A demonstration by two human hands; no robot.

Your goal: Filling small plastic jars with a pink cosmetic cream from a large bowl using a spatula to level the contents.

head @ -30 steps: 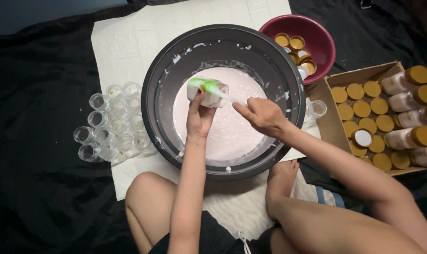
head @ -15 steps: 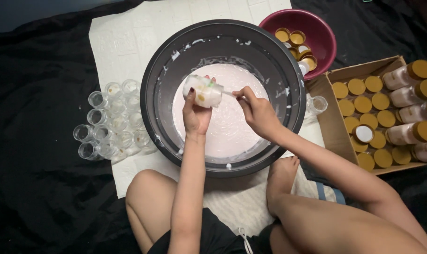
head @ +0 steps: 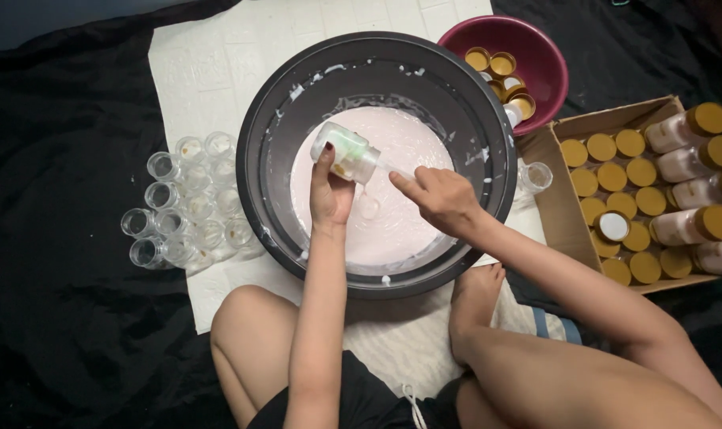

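A big dark basin [head: 265, 159] of pale pink liquid [head: 392, 230] is seen on the floor between empty glass jars [head: 182, 210] and a box of gold-capped bottles [head: 655, 191]. Above the liquid, a small bottle [head: 346, 153] is held tilted in the left hand [head: 330, 195], its grip closed around it. A thin tool, hard to make out, is pinched by the right hand [head: 444, 199] at the bottle's mouth.

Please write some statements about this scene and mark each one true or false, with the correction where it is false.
1. The left hand holds a small clear bottle tilted over the big dark basin. True.
2. The basin holds a green liquid. False: it holds a pale pink cream.
3. The empty glass bottles stand to the left of the basin. True.
4. The cardboard box holds bottles with black caps. False: the caps are gold.
5. The maroon bowl holds gold caps. True.
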